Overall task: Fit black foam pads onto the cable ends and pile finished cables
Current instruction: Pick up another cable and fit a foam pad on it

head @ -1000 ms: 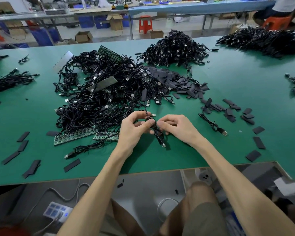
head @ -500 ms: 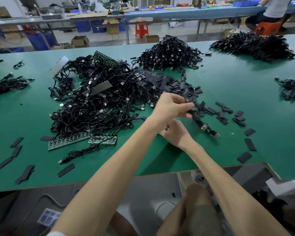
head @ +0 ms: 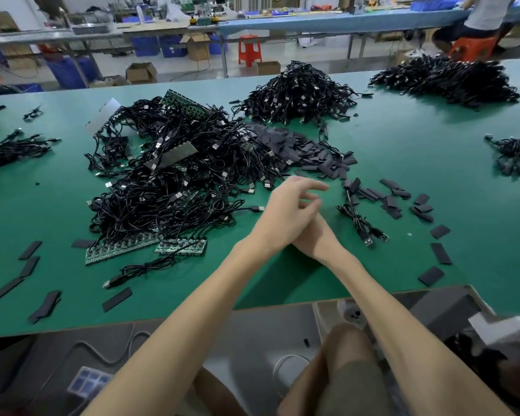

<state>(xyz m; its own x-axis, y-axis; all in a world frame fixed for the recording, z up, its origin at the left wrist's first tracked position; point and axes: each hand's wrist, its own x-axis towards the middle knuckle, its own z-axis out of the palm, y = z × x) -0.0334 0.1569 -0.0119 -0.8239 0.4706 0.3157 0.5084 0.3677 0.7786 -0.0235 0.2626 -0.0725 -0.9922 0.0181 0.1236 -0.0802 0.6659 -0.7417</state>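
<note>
My left hand (head: pixel 288 211) reaches across to the right above the table, its fingers loosely spread and holding nothing. My right hand (head: pixel 320 240) lies under it on the green table (head: pixel 403 163), with its fingers hidden. Just right of both hands lie two coiled black cables (head: pixel 359 222), their USB plugs pointing toward me. A big tangle of black cables (head: pixel 174 175) fills the left middle. A heap of black foam pads (head: pixel 306 151) sits behind my hands, and loose pads (head: pixel 394 199) are scattered to the right.
Green circuit strips (head: pixel 123 249) poke out under the tangle. Other cable piles sit at the back (head: pixel 297 91), back right (head: pixel 451 79) and far left (head: pixel 9 148). Stray pads (head: pixel 27 265) dot the front left. A person sits on an orange stool (head: pixel 472 46) beyond the table.
My left hand carried the cable to the right and let it go; it now lies on the table beside the other cable. My right hand stayed low near the middle.
</note>
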